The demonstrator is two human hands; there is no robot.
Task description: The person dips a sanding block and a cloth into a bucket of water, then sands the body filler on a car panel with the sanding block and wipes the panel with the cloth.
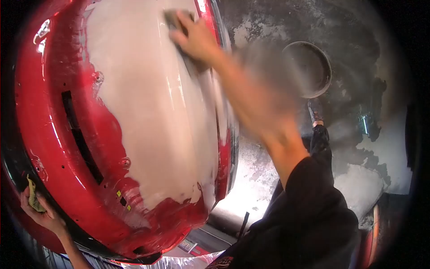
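Note:
A red car body panel (53,148) with a large pale, sanded-looking area (143,103) fills the left and centre. My right hand (195,40) presses a dark greyish block (172,20) on the pale surface near its upper right edge; the block is partly blurred and partly under the fingers. At the lower left, my left hand (45,215) holds a crumpled yellowish cloth (33,197) beside the panel's dark outer edge. The fingers of the left hand curl round the cloth.
A round basin (329,71) stands on the wet, stained floor (349,40) at the upper right. My shoe (315,111) is just below it. Clear plastic sheeting (174,262) shows under the panel's lower edge. A long dark slot (80,139) runs through the red part.

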